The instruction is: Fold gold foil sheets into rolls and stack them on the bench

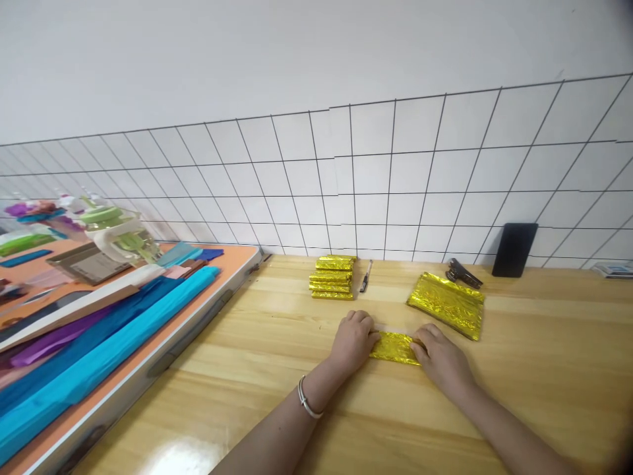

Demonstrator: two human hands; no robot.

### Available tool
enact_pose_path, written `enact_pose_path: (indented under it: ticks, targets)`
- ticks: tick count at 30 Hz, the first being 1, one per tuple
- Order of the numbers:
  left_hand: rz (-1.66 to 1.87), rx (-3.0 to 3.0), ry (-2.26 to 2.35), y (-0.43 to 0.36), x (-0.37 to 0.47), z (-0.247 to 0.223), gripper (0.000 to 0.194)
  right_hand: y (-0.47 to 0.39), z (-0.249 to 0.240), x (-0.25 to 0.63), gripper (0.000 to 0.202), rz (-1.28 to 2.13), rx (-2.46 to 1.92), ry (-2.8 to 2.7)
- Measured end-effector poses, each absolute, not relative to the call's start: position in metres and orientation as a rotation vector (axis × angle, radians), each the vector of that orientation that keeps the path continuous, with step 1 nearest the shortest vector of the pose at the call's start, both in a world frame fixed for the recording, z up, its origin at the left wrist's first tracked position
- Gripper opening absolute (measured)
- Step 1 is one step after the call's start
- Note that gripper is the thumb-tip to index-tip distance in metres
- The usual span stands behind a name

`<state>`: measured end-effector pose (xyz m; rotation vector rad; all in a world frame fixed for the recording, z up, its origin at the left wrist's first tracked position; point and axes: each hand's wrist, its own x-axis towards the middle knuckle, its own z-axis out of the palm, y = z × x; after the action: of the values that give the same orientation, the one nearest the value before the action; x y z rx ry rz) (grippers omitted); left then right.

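A strip of shiny gold foil (394, 348) lies flat on the wooden table between my hands. My left hand (354, 340) grips its left end, fingers curled and thumb along the edge. At the right end, my right hand (441, 356) pinches the foil with thumb and fingers. Beyond my left hand sits a stack of narrow folded gold foil strips (332, 278). A wider stack of gold foil sheets (448, 305) lies past my right hand, with a black clip (463, 273) at its far edge. Both ends of the strip are partly hidden by my fingers.
A pen (366, 277) lies beside the folded strips. A black phone-like slab (515, 250) leans against the tiled wall. On the left, an orange-topped table (242, 254) carries rolls of blue and purple paper (123, 356), a grey box (86, 267) and a green-lidded clear jug (119, 234).
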<state>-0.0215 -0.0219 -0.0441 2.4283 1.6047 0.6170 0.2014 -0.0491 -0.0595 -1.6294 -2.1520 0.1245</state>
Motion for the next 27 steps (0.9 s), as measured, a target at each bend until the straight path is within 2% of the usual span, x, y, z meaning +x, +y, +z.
enact_pose_path:
  ticks: [6,13,19,27]
  targets:
    - [0.684,2.353,1.557,-0.014,-0.026,-0.049,0.012,-0.041,-0.062,0.209,0.013,0.103,-1.463,-2.170]
    - [0.729,2.355,1.249,-0.012,-0.026,-0.045,0.008,-0.038,-0.066,0.213,0.009,0.182,-1.437,-2.161]
    - [0.867,2.260,1.061,-0.015,-0.026,-0.046,0.013,-0.038,-0.065,0.212,0.008,0.239,-1.352,-2.178]
    - [0.959,2.068,1.020,-0.024,-0.027,-0.045,0.011,-0.040,-0.061,0.209,0.012,0.291,-1.313,-2.193]
